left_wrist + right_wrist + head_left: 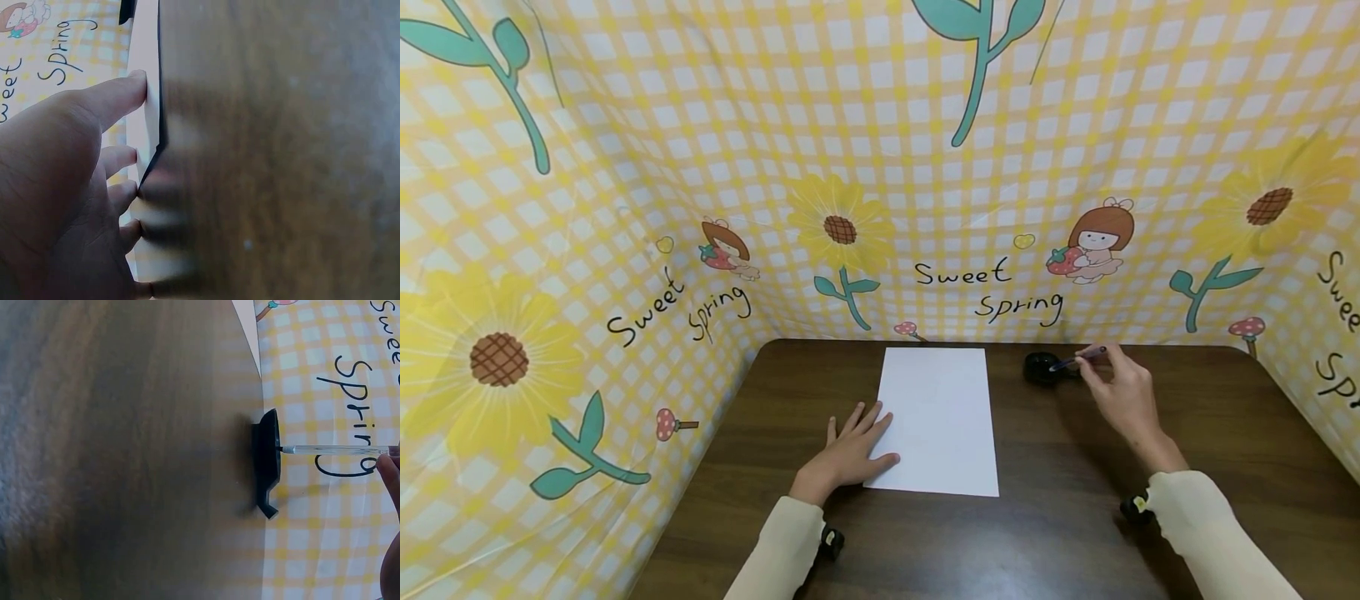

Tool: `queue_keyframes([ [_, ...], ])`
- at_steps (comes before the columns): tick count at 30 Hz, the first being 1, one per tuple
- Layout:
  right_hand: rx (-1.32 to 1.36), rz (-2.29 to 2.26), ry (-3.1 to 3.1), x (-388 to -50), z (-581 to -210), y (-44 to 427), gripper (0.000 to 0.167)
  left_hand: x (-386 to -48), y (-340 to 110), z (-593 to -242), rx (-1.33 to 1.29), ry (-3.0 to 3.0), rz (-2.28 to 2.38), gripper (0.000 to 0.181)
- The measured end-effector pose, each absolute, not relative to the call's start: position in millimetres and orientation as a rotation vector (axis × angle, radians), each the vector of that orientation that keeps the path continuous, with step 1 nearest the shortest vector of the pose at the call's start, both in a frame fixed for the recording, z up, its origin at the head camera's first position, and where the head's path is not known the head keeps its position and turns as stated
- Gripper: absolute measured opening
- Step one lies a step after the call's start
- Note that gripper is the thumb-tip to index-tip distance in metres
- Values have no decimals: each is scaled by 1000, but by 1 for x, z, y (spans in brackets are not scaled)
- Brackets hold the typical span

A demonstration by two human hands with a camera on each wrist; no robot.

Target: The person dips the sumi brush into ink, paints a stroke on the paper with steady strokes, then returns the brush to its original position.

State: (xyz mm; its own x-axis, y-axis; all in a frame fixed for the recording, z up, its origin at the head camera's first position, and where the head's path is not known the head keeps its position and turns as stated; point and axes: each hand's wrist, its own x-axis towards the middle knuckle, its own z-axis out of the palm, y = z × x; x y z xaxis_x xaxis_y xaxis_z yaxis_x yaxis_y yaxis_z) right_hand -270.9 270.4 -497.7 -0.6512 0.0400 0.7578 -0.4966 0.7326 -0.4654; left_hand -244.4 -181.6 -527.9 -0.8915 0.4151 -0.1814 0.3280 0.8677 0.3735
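Note:
A white sheet of paper [936,421] lies on the dark wooden table. The left hand [850,454] rests with spread fingers over its left edge; in the left wrist view the thumb and fingertips of that hand [75,156] touch the sheet [145,119]. To the right of the paper stands a small black dish [1042,367] with a short handle. Pinched in the right hand [1123,400] is a slim pen-like stick [1086,357], its tip at the dish. The right wrist view shows its clear shaft [337,450] meeting the black dish [267,456], with part of the right hand [390,550] at the edge.
Yellow checked cloth [887,108] printed with flowers, figures and lettering hangs behind and beside the table [925,550]. Each wrist carries a small black device, one at the left sleeve [778,542] and one at the right sleeve [1210,525].

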Motion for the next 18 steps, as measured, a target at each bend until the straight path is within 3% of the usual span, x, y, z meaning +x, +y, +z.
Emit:
queue_keyframes([
  [18,289,876,-2165,-272,-507,273,18,-243,-180,-525,553,2801,461,79],
])
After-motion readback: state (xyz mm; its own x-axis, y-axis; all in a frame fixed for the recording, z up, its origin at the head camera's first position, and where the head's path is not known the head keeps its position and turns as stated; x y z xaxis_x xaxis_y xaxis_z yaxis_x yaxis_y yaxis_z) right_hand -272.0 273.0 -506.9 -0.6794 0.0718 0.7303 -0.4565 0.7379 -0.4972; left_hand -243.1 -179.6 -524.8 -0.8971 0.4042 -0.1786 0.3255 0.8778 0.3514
